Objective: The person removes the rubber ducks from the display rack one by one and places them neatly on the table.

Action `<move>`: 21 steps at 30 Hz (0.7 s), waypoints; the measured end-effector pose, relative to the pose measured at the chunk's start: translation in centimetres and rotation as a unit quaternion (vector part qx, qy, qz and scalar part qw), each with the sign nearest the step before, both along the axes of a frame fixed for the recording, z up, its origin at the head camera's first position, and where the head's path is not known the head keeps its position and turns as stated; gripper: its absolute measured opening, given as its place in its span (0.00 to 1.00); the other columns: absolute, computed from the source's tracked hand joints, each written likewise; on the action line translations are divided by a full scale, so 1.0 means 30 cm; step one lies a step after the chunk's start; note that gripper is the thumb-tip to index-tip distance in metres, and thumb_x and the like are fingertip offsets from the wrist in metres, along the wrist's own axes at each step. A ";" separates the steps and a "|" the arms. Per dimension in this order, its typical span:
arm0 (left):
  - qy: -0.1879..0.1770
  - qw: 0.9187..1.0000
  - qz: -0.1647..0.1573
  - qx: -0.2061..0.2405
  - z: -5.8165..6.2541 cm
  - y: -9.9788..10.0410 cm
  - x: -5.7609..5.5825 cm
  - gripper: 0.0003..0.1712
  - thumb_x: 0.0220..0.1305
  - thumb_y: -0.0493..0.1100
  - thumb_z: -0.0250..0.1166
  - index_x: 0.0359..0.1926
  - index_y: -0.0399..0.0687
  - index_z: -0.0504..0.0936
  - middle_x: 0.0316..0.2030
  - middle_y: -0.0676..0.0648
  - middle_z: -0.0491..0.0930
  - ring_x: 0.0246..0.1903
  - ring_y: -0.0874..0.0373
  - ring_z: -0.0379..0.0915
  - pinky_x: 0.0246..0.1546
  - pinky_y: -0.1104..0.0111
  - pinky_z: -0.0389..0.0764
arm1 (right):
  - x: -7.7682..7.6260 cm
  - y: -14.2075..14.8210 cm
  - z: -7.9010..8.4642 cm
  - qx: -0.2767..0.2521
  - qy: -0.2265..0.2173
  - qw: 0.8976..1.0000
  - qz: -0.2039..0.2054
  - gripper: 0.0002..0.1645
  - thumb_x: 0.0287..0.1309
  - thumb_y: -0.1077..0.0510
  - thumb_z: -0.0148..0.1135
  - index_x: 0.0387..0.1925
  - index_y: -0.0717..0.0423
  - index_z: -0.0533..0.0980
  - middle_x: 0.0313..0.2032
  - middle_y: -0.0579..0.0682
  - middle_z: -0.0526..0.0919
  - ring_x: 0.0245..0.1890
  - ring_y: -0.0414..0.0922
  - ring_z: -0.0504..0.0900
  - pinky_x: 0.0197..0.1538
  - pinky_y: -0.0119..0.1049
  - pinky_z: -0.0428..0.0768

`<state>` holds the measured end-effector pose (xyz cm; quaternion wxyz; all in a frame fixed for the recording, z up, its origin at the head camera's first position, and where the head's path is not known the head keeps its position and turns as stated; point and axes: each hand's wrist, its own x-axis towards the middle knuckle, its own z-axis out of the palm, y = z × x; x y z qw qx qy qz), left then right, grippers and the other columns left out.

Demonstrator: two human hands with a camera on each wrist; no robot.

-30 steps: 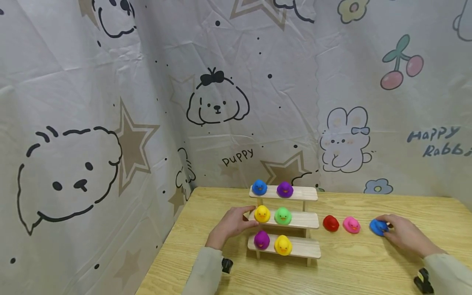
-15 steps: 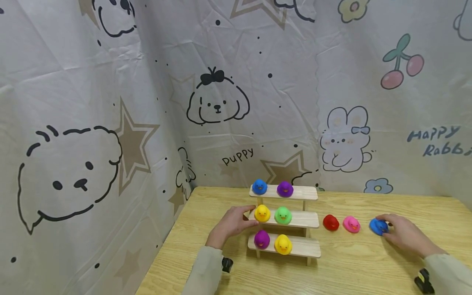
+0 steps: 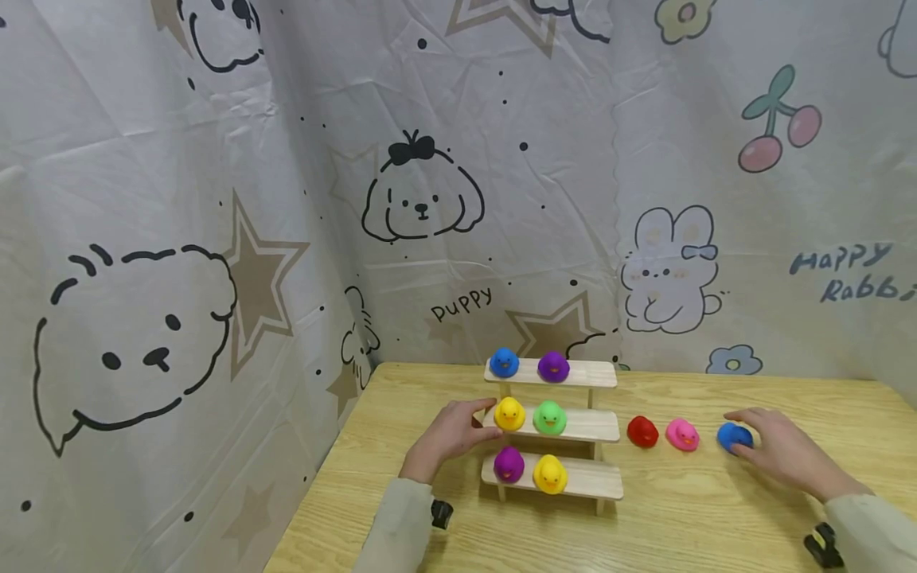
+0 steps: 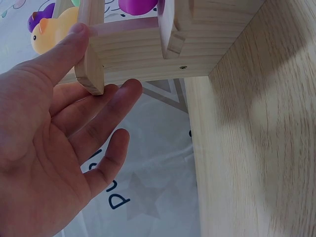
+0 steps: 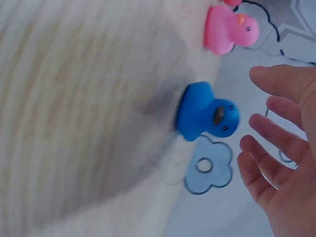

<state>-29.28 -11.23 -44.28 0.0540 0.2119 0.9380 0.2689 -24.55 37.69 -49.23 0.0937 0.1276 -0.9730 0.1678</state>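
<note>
The three-tier wooden stand (image 3: 587, 426) is on the table (image 3: 645, 529), and the loose blue duck (image 3: 731, 438) sits upright to its right, farthest out in a row with the red duck (image 3: 642, 432), nearest the stand, and the pink duck (image 3: 683, 434) between them. The right hand (image 3: 784, 450), also right of the stand, grips nothing: its fingers are spread beside the blue duck, and the right wrist view shows a gap between them and it. Left of the stand, the left hand (image 3: 453, 434) holds the end of the middle board, thumb on one side and fingers behind.

On the stand, each board carries two ducks toward its left end: blue (image 3: 505, 363) and purple (image 3: 554, 367) on top, yellow (image 3: 509, 414) and green (image 3: 549, 419) in the middle, magenta (image 3: 509, 465) and yellow (image 3: 550, 475) at the bottom.

The loose duck looks like hollow, soft rubber: probably very light, springy when squeezed and hard to break. Its round head would likely let fingertips slide; the wider body, pinched from opposite sides below the head, seems the better hold. The stand appears stiff but light, likely to shift if knocked, so a board end suits steadying it.
</note>
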 end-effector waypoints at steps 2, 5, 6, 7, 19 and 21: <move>0.000 1.000 0.001 -0.001 0.000 0.000 -0.001 0.34 0.60 0.57 0.64 0.64 0.50 0.72 0.53 0.46 0.78 0.37 0.60 0.76 0.38 0.68 0.77 | 0.001 -0.014 0.012 0.007 0.010 1.000 0.004 0.28 0.47 0.58 0.72 0.49 0.69 0.75 0.47 0.70 0.77 0.47 0.69 0.71 0.48 0.64 0.68; 0.000 1.000 0.000 0.000 0.001 0.001 -0.002 0.34 0.60 0.57 0.65 0.64 0.50 0.72 0.54 0.46 0.77 0.37 0.60 0.76 0.38 0.68 0.77 | 0.003 -0.039 0.039 0.013 0.015 1.000 0.009 0.28 0.48 0.58 0.71 0.49 0.69 0.75 0.47 0.69 0.77 0.48 0.69 0.71 0.48 0.64 0.68; 0.000 1.000 0.000 0.000 0.001 0.001 -0.002 0.34 0.60 0.57 0.65 0.64 0.50 0.72 0.54 0.46 0.77 0.37 0.60 0.76 0.39 0.68 0.77 | 0.004 -0.049 0.048 0.015 0.018 1.000 0.011 0.27 0.48 0.58 0.71 0.49 0.69 0.75 0.47 0.69 0.77 0.48 0.69 0.71 0.49 0.64 0.68; 0.000 1.000 0.000 0.001 0.000 0.001 -0.002 0.34 0.60 0.57 0.65 0.64 0.50 0.72 0.54 0.47 0.77 0.37 0.60 0.76 0.39 0.68 0.77 | 0.006 -0.058 0.057 0.016 0.021 1.000 0.013 0.27 0.49 0.58 0.70 0.49 0.68 0.75 0.47 0.69 0.77 0.48 0.69 0.71 0.49 0.64 0.68; -0.005 1.000 0.003 0.002 -0.009 0.000 -0.006 0.34 0.59 0.58 0.65 0.64 0.52 0.72 0.55 0.47 0.77 0.38 0.61 0.76 0.39 0.68 0.78 | 0.019 -0.183 0.159 0.009 0.087 0.994 0.060 0.26 0.50 0.56 0.70 0.49 0.65 0.76 0.47 0.66 0.78 0.49 0.66 0.72 0.50 0.63 0.68; -0.005 1.000 0.003 0.003 -0.009 -0.001 -0.007 0.34 0.59 0.58 0.65 0.64 0.52 0.72 0.55 0.47 0.77 0.38 0.60 0.76 0.39 0.68 0.78 | 0.019 -0.205 0.175 0.008 0.090 0.994 0.063 0.26 0.51 0.56 0.70 0.50 0.65 0.76 0.48 0.66 0.78 0.50 0.66 0.72 0.50 0.63 0.68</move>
